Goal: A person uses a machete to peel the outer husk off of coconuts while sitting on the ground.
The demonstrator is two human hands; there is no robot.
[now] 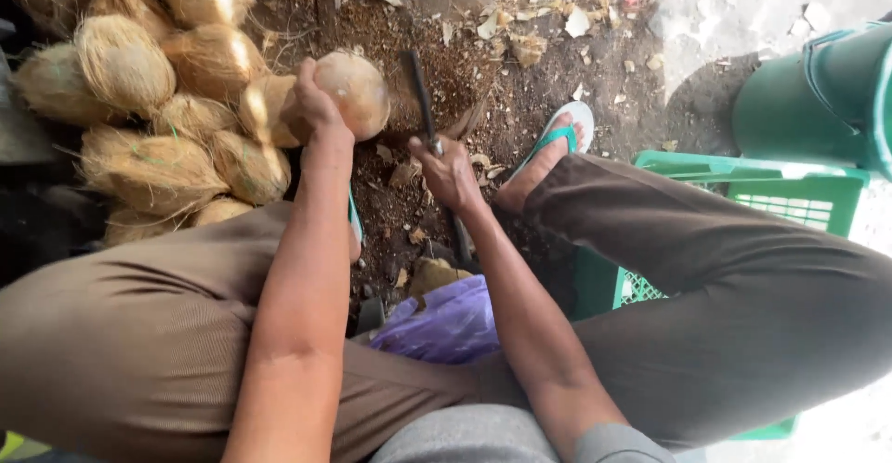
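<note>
Brown coconut (358,91): we are holding it with our left hand (311,110), our right hand (448,173) gripping the dark knife (420,96) beside it.

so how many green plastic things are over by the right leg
2. A green slatted crate sits under and beside the right leg, partly hidden by it. A green bucket-like container stands behind the crate at the frame's right edge, cut off, so more may lie out of view.
</note>
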